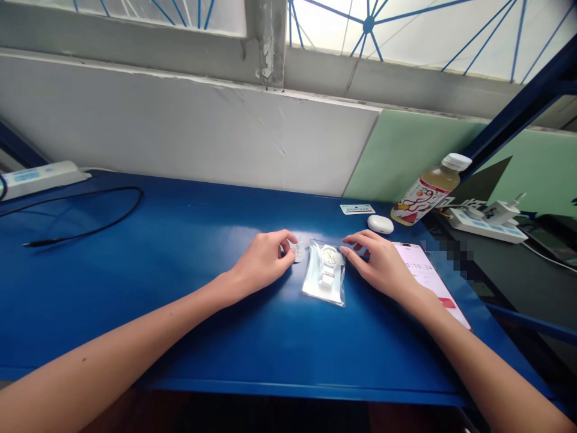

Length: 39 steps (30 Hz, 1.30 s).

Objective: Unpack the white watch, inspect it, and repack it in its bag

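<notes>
A clear plastic bag (315, 285) with a white wristwatch (329, 263) inside lies flat on the blue table (180, 270). My left hand (264, 260) rests just left of the bag, its fingers curled in a pinch on a small clear piece (299, 252) at the bag's upper left corner. My right hand (383, 261) lies on the table at the bag's right edge, fingers stretched out and slightly apart, fingertips touching the bag's side. It holds nothing.
A phone (430, 282) with a lit timer screen lies under my right wrist. Behind it are a white earbud case (380, 224), a small card (357, 208), a tilted drink bottle (428, 191) and a power strip (489, 224). A black cable (90, 231) and another power strip (40, 177) lie far left.
</notes>
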{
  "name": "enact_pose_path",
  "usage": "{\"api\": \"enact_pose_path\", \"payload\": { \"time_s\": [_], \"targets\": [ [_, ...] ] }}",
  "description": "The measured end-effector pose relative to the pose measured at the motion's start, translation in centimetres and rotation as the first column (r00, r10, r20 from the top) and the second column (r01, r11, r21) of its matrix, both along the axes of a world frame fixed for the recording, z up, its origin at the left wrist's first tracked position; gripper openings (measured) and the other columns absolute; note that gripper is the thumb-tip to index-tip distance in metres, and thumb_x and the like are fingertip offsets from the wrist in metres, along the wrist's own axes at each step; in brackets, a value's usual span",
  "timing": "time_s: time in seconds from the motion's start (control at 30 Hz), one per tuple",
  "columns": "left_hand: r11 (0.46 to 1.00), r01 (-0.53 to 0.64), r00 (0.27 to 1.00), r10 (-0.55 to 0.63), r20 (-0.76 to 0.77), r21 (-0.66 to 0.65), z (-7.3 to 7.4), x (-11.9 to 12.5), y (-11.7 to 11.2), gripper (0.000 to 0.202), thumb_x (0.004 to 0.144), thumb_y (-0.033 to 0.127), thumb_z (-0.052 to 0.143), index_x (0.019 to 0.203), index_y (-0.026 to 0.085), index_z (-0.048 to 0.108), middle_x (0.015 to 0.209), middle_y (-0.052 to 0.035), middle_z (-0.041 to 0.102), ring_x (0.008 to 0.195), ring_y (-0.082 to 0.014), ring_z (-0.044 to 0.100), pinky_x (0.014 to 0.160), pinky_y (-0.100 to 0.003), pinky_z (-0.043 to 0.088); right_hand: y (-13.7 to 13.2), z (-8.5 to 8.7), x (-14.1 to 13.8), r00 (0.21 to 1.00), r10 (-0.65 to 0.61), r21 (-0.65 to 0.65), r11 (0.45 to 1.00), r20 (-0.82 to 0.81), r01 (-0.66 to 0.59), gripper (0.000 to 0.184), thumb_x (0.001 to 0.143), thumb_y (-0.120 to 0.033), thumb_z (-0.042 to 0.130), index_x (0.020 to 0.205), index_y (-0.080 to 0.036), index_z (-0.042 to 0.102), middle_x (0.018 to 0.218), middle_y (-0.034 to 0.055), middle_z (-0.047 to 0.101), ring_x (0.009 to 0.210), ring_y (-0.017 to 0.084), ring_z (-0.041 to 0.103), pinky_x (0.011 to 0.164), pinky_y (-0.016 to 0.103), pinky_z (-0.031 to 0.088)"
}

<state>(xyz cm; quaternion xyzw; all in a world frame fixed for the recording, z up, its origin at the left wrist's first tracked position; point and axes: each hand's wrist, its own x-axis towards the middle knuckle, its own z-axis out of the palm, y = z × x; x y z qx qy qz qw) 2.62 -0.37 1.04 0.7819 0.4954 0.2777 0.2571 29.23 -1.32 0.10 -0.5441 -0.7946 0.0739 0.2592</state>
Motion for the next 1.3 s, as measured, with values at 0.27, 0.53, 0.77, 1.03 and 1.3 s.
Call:
{"api": "enact_pose_path", "payload": {
  "time_s": [0.27, 0.53, 0.77, 1.03, 1.3],
  "targets": [
    [0.982, 0.053, 0.976, -0.014, -0.216, 0.18, -0.6, -0.2, -0.1, 0.029, 0.09, 0.035, 0.056, 0.108, 0.015, 0.065, 0.112, -0.0118, 0.066, 0.104, -0.0294, 0.059, 0.088, -0.044, 0.051, -1.2, 1.6, 0.7, 0.936, 0.298, -0.209, 0.943, 0.185, -0.259, 0.09, 0.078, -0.065, 0.066, 0.149, -0.017, 0.04, 0.155, 0.0185, 0.04, 0.141, 0.038, 0.039, 0.11, 0.054, 0.042],
    [0.918, 0.377, 0.903, -0.335, -0.27, 0.123, -0.7, -0.3, -0.5, 0.087, 0.084, 0.061, 0.063, 0.15, 0.013, 0.034, 0.154, -0.0198, 0.038, 0.143, -0.0363, 0.032, 0.114, -0.052, 0.032, -1.3, 0.6, 0.3, 0.922, 0.343, -0.217, 0.928, 0.177, -0.304, 0.097, 0.081, -0.06, 0.066, 0.157, -0.018, 0.022, 0.158, 0.0198, 0.034, 0.144, 0.038, 0.035, 0.112, 0.056, 0.039],
    [0.922, 0.373, 0.896, -0.328, -0.3, 0.107, -0.8, -0.2, -0.5, 0.09, 0.082, 0.065, 0.064, 0.149, 0.011, 0.036, 0.151, -0.021, 0.042, 0.142, -0.0373, 0.035, 0.112, -0.052, 0.034, -1.4, 1.4, 0.6, 0.923, 0.317, -0.249, 0.933, 0.217, -0.262, 0.095, 0.08, -0.064, 0.064, 0.154, -0.016, 0.03, 0.159, 0.0195, 0.032, 0.145, 0.039, 0.031, 0.113, 0.057, 0.038],
    [0.927, 0.36, 0.899, -0.315, -0.304, 0.103, -0.8, 0.0, -0.8, 0.093, 0.081, 0.066, 0.064, 0.15, 0.011, 0.033, 0.154, -0.022, 0.038, 0.143, -0.0386, 0.032, 0.114, -0.052, 0.031, -1.4, 1.4, 0.3, 0.922, 0.323, -0.334, 0.911, 0.212, -0.243, 0.104, 0.078, -0.069, 0.063, 0.155, -0.011, 0.026, 0.161, 0.0208, 0.028, 0.147, 0.037, 0.029, 0.116, 0.053, 0.035],
    [0.911, 0.405, 0.868, -0.353, -0.349, 0.085, -0.8, -0.3, -0.3, 0.1, 0.08, 0.072, 0.061, 0.152, 0.01, 0.03, 0.156, -0.0223, 0.033, 0.146, -0.0379, 0.027, 0.115, -0.053, 0.028, -1.2, 1.3, 0.5, 0.941, 0.295, -0.355, 0.908, 0.168, -0.221, 0.108, 0.075, -0.069, 0.067, 0.156, -0.012, 0.024, 0.16, 0.0216, 0.03, 0.146, 0.039, 0.03, 0.115, 0.057, 0.035]
  ]
}}
